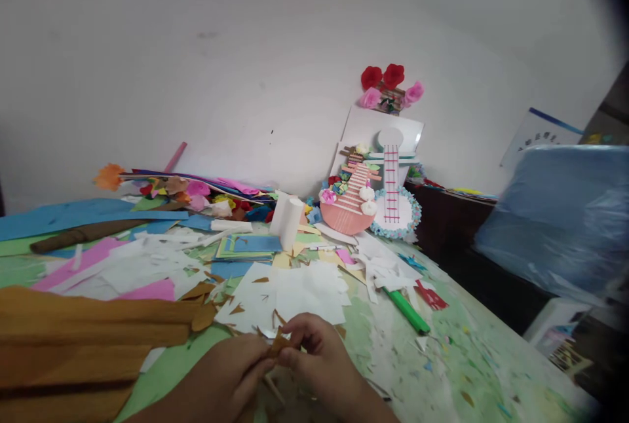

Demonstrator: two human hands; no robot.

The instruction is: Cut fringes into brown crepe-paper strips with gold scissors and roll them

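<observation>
A small piece of brown crepe paper (278,343) is pinched between the fingers of both hands, close to the table's near edge. My left hand (240,365) has thumb and fingers closed on its lower left side. On the other side, my right hand (320,356) grips it between thumb and curled fingers. Just beyond the hands lie white paper sheets (309,289) with several cut brown scraps on them. A large folded sheet of brown crepe paper (73,338) spreads to the left. Something thin and pale shows below the fingers; its kind is unclear.
Pink paper (86,262), white scraps and blue sheets (73,213) cover the left of the table. A paper pipa-shaped craft (346,210) and a round-bodied white one (392,207) lean at the back. A green roll (407,312) lies right; a plastic-covered blue chair (560,207) stands beyond.
</observation>
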